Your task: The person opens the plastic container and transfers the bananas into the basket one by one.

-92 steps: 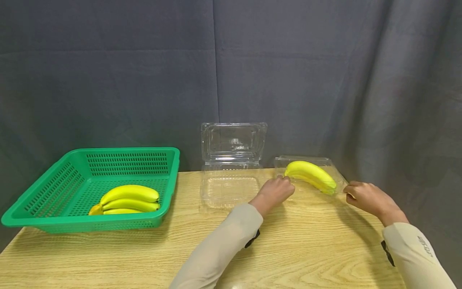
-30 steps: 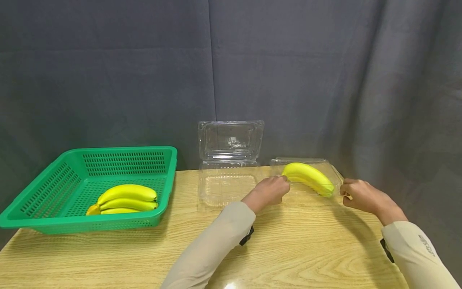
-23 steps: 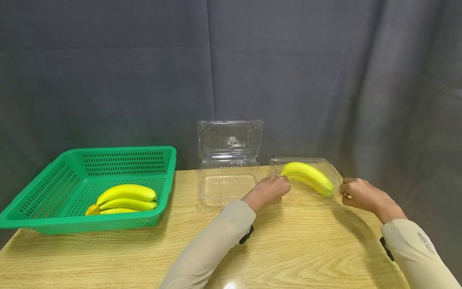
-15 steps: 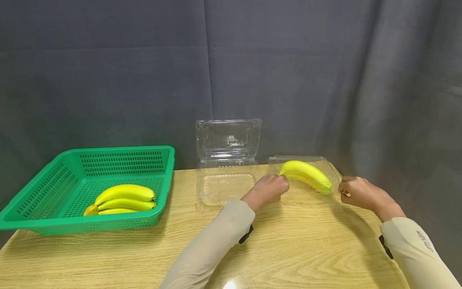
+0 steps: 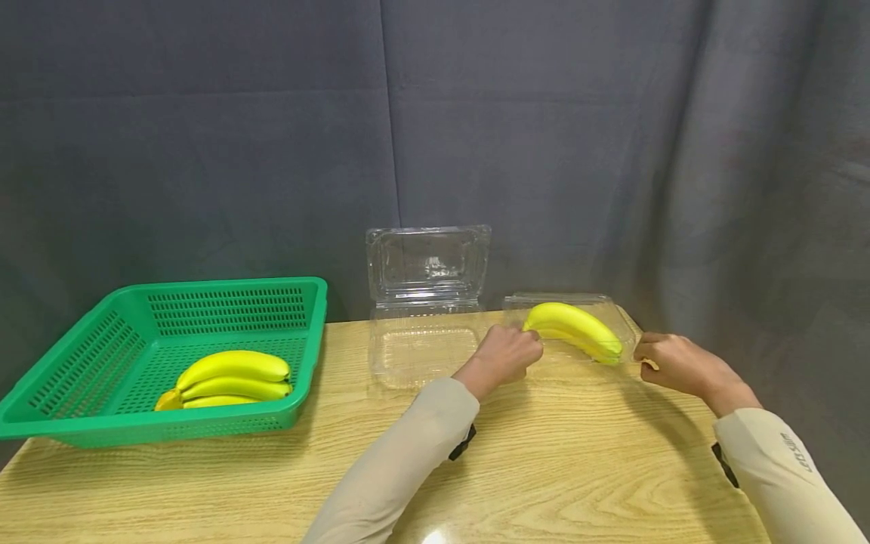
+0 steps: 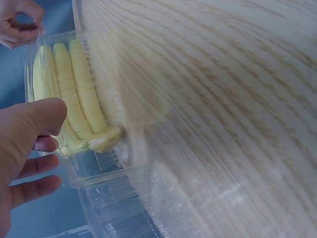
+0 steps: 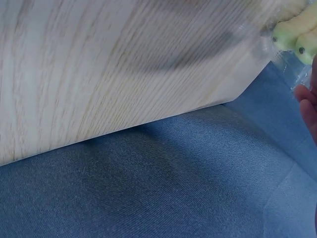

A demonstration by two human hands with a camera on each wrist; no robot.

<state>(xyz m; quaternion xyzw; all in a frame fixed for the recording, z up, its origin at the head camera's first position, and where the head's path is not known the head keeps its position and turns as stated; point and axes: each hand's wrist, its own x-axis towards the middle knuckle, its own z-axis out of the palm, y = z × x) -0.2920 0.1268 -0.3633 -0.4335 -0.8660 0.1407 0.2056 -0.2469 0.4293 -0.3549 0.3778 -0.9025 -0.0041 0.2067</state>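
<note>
At the back right of the table, a clear plastic clamshell container [image 5: 605, 306] holds a bunch of bananas [image 5: 574, 329]. My left hand [image 5: 504, 355] pinches the container's near left edge; the left wrist view shows its thumb [image 6: 49, 114] against the plastic, the other fingers apart below. My right hand [image 5: 680, 366] pinches the near right corner, its thumb and finger meeting there in the left wrist view. Clear plastic lies over the bananas [image 6: 74, 94]. Only part of the right hand [image 7: 308, 101] shows in the right wrist view, beside the banana tips [image 7: 292, 37].
A second clear clamshell container [image 5: 428, 359] stands left of my left hand, its lid raised. Further left, a green perforated basket [image 5: 309, 359] holds another banana bunch [image 5: 234, 378]. A grey curtain [image 5: 272, 151] hangs behind the wooden table [image 5: 544, 453].
Everything sits slightly further left in the head view. Both hands stay at the front edge of the banana-filled container, with only slight movement.
</note>
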